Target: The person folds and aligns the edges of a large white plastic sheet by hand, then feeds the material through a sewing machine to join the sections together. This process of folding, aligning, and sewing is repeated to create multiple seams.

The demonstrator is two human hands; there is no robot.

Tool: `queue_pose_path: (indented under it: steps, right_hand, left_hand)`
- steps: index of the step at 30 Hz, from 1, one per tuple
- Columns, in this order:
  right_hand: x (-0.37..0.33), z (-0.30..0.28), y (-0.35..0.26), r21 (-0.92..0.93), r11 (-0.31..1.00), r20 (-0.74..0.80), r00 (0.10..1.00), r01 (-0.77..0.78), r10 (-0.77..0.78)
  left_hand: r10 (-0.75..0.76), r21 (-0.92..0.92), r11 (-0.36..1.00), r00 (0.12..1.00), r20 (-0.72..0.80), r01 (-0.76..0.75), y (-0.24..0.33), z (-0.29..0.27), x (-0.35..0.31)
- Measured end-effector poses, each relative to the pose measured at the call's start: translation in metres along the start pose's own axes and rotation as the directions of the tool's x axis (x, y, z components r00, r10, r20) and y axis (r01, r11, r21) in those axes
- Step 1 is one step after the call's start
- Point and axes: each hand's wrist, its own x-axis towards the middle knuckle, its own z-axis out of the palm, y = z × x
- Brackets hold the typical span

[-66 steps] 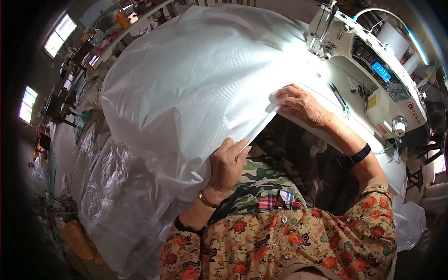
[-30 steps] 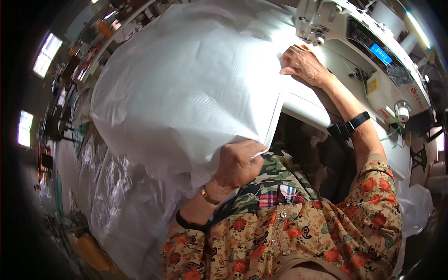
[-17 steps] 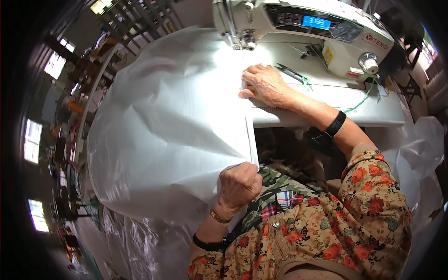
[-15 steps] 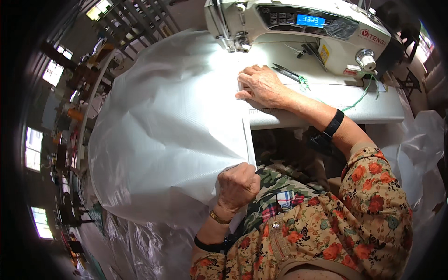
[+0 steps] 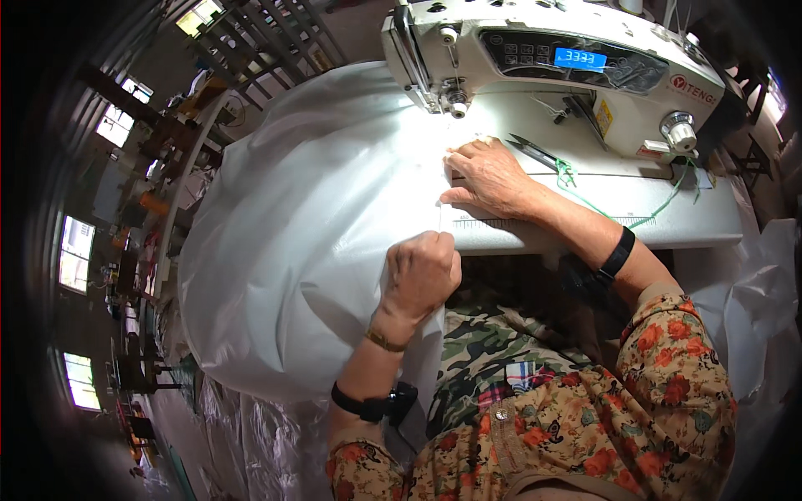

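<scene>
Two bare hands meet the right-hand edge of a large white plastic sheet [image 5: 284, 250], which spreads in a broad, creased sweep to the left of a white sewing machine [image 5: 576, 75], partly on the desk [image 5: 535, 236] and partly hanging over its near side. The left hand [image 5: 422, 271] is closed in a fist, its grip tight on the sheet's edge, knuckles up, just in front of the desk. The right hand [image 5: 493, 177] lies palm down on the desk at the same edge, near the lit spot under the needle end [image 5: 454, 104] of the machine, thumb apart from the bent fingers; I can't tell whether its grip pinches the sheet or only presses on it. A narrow strip of the edge runs between the hands. Just beyond the right hand lie dark scissors [image 5: 531, 152], with green thread [image 5: 566, 174] bunched at their near end. A blue screen [image 5: 581, 58] glows on the machine, and a round white knob [image 5: 678, 132] sits at its right end. Both forearms wear black bands [image 5: 618, 252], and the left wrist also has a gold bracelet [image 5: 385, 341]. Shiny clear plastic [image 5: 251, 434] lies in folds at the lower left.
</scene>
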Motion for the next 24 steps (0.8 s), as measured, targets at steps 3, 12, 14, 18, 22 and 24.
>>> queue_pose_path:
  steps: [3,12,14,18,22,24]
  right_hand:
    - [-0.001,0.004,-0.001,0.017,1.0,-0.024,0.999,0.025,-0.024]
    - [0.005,0.012,0.005,0.063,0.997,-0.094,0.995,-0.039,0.045]
    - [0.007,0.012,0.004,0.082,0.996,-0.13,0.991,-0.016,0.027]
    - [0.01,0.007,0.002,0.086,0.996,-0.066,0.997,-0.033,0.039]
    - [0.006,0.017,0.011,0.022,0.998,-0.059,0.997,-0.056,0.058]
    - [0.004,0.019,0.015,0.009,0.998,-0.065,0.996,-0.068,0.069]
  left_hand:
    - [-0.028,0.026,0.999,0.999,0.041,0.027,-0.012,0.005,0.02]
    - [-0.113,0.068,0.992,0.992,0.056,0.109,-0.039,0.025,0.088]
    - [-0.127,0.036,0.991,0.992,-0.008,0.127,-0.048,0.033,0.095]
    - [-0.218,-0.12,0.969,0.976,-0.007,0.215,-0.045,0.022,0.081]
    - [-0.231,-0.286,0.933,0.973,-0.02,0.216,-0.012,-0.016,0.017]
    - [-0.223,-0.276,0.945,0.965,-0.139,0.178,-0.02,-0.014,-0.004]
